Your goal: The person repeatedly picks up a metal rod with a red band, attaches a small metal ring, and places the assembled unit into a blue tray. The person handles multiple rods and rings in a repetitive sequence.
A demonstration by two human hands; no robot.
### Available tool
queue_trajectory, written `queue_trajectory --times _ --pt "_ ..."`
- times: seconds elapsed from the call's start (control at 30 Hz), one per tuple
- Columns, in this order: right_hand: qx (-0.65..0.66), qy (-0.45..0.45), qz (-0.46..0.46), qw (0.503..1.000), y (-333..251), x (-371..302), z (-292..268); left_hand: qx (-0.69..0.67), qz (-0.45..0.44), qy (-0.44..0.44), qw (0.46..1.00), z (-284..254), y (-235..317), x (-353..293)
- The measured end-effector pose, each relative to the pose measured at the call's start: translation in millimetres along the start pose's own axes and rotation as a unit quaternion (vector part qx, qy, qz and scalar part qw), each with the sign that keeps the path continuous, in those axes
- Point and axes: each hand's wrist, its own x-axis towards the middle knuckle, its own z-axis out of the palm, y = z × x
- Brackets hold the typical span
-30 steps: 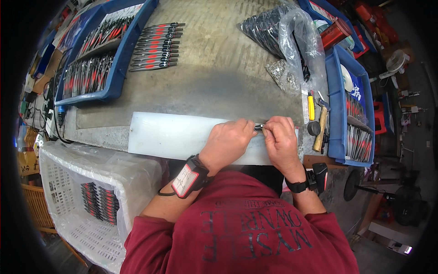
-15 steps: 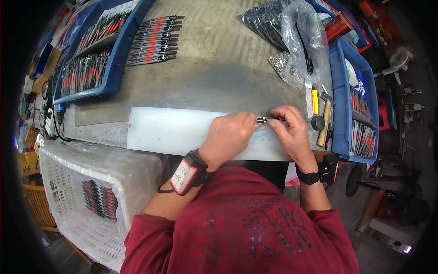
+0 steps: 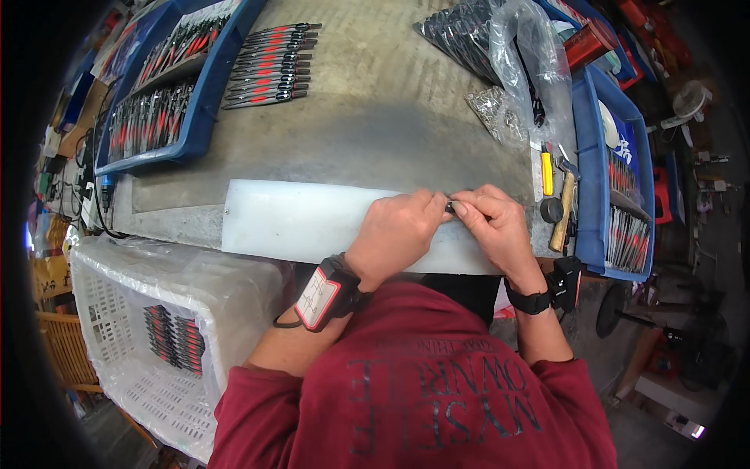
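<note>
Over the right end of a pale white board (image 3: pixel 297 223), my two hands meet around a small dark piece (image 3: pixel 450 207), mostly hidden by fingers. My left hand (image 3: pixel 397 230) pinches it from the left, thumb and forefinger together. From the right, my right hand (image 3: pixel 494 227) is closed with its thumb and forefinger on the same piece. What kind of part it is cannot be made out. Beyond the board, a row of slim grey-black tools with red middles (image 3: pixel 269 66) lies on the worktable (image 3: pixel 367 141).
Blue trays with similar tools stand at left (image 3: pixel 201 129) and right (image 3: pixel 595 211). Near my right hand are a wooden-handled hammer (image 3: pixel 561 215), a yellow-handled tool (image 3: pixel 547 173) and a black round object (image 3: pixel 551 209). Small metal parts (image 3: pixel 496 109) lie behind. A plastic-lined white crate (image 3: pixel 207 285) stands lower left.
My right thumb and fingers have closed in toward my left fingertips. The dark piece, with its silvery-edged end showing before, is now more covered. The whole view has shifted slightly.
</note>
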Motion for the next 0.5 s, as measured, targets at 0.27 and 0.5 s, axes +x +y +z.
queue_trajectory --times 0.27,0.5 --pt "0.043 0.015 0.03 0.999 -3.6 0.4 2.2 -0.011 -0.005 0.013 1.0 -4.4 0.8 2.8" --pt "0.122 0.063 -0.006 0.99 -10.4 0.0 -1.4 -0.001 -0.006 0.021 1.0 -19.5 14.0 13.8"
